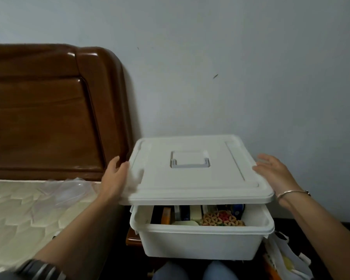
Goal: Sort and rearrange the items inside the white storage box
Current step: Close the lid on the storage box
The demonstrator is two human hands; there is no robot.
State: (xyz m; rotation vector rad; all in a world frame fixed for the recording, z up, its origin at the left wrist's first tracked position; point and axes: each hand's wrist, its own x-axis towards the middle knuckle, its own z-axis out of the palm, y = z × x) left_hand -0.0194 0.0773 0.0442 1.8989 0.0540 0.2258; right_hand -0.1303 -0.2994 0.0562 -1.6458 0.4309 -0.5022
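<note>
The white storage box point(200, 243) sits low in the middle, just above my knees. Its white lid point(190, 178), with a recessed grey handle, hovers tilted above the box, leaving the front of the box uncovered. My left hand point(113, 176) grips the lid's left edge, thumb on top. My right hand point(271, 168) presses against the lid's right edge with fingers stretched out. Inside I see a multicoloured woven piece point(222, 218), an orange item point(166, 216), a blue roll point(238, 209) and several upright flat things. The lid hides the back of the box.
A brown wooden headboard point(49, 110) and a quilted mattress point(28, 209) with crumpled clear plastic point(69, 188) lie to the left. A wooden stand point(132, 237) shows under the box's left corner. A white bag of papers point(287, 259) stands at the right. A pale wall is behind.
</note>
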